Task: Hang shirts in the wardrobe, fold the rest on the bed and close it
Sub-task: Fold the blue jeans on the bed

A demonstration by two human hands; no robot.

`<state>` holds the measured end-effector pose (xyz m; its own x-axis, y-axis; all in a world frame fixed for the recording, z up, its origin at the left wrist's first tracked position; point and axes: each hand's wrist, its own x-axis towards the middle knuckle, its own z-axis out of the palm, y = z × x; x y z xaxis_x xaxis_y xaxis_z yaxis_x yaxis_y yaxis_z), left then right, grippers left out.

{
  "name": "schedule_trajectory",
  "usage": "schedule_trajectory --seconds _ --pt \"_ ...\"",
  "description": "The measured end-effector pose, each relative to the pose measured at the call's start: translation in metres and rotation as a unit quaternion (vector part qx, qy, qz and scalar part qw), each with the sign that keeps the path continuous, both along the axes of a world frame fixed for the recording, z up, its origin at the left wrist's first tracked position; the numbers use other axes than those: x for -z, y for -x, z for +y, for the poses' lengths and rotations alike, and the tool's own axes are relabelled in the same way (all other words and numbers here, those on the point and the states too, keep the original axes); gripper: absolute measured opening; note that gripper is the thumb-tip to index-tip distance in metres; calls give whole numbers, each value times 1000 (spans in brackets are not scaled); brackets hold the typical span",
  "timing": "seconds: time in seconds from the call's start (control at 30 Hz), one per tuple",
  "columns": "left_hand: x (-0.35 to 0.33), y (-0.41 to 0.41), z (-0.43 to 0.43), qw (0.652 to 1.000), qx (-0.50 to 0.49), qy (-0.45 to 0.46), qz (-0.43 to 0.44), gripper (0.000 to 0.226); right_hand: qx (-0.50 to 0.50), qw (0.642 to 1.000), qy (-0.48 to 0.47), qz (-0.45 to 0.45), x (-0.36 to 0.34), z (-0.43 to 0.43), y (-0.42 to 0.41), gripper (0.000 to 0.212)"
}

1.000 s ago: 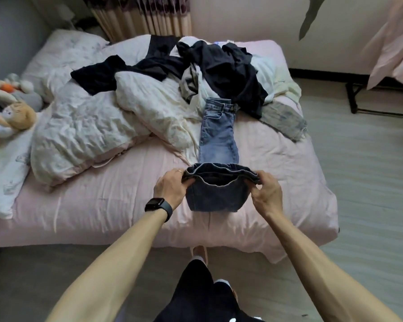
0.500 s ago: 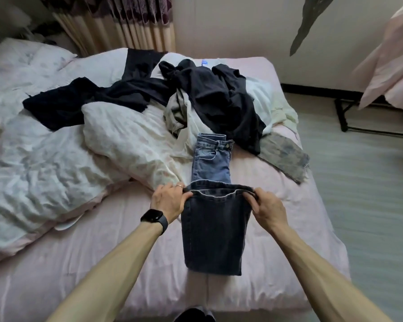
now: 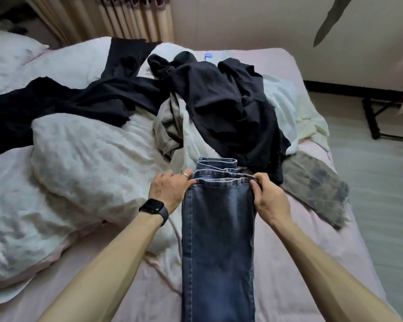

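Two hem corners of the jeans (image 3: pixel 219 240) are pinched, one by the left hand (image 3: pixel 170 191), one by the right hand (image 3: pixel 270 201), toward the bed (image 3: pixel 312 263) front edge; denim judged heavy, limp, non-slip.

Dark blue jeans (image 3: pixel 218 247) folded lengthwise, flat on pink bed (image 3: pixel 293 263), hems at waistband.

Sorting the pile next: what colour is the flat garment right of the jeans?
The garment is mottled, faded grey, clearest in the head view.
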<state>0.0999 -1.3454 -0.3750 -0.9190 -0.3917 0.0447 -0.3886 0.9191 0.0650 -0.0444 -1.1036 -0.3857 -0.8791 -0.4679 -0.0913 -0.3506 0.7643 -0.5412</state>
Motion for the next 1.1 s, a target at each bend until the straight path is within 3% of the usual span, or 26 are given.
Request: schedule_trajectory --seconds 0.27,0.4,0.5,0.63,0.77,0.97,1.1 --pt "96 72 -44 998 -20 53 -26 45 -25 994 -96 44 100 -60 71 28" --pt "121 49 -44 995 28 18 90 38 24 999 -21 35 132 -55 62 34" --pt "118 30 -50 990 62 3 128 39 48 995 61 65 135 -32 58 30" --pt "100 42 -55 991 11 18 136 18 94 985 125 76 125 -20 69 18" --pt "100 47 -45 1000 -19 16 9 31 79 995 55 -26 117 -33 68 21" --pt "91 45 -37 985 -42 33 165 9 151 983 98 32 109 -34 56 14" --pt "90 69 -45 989 -113 13 94 10 141 990 24 17 112 -50 69 23"
